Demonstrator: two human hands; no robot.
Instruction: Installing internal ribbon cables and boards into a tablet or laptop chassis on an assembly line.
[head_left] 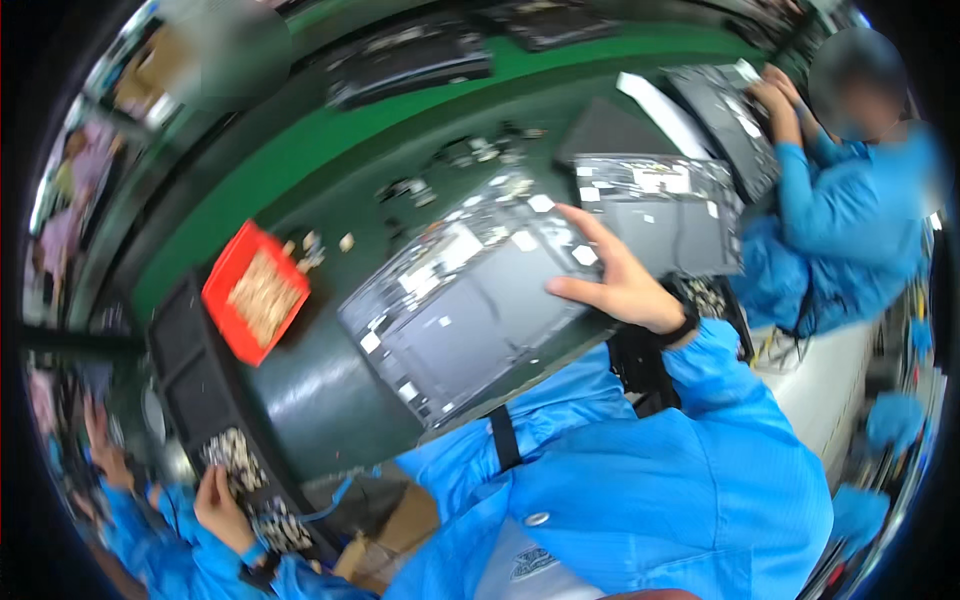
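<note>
Our blue sleeve (640, 480) fills the lower frame at six o'clock, closest to the lens. From it our right hand (620, 285) reaches up to the centre, fingers spread wide and lying flat against the far edge of a grey laptop base panel (460, 300), thumb pointing toward nine o'clock; it presses on the panel more than it clasps it. The panel sits tilted on the dark green workbench (320, 400), with white stickers scattered over it. We cannot find our left hand in view.

At nine o'clock from the panel stands a red tray (222, 275) heaped with small pale parts, and below it a black compartment tray (200, 390), where another person's hand (222, 510) picks at seven o'clock. A second grey panel (660, 210) lies at two o'clock, beside a co-worker in blue.

With only an open palm on it, the tilted panel could slide off the bench edge toward us, or swing into the red tray and spill it.
</note>
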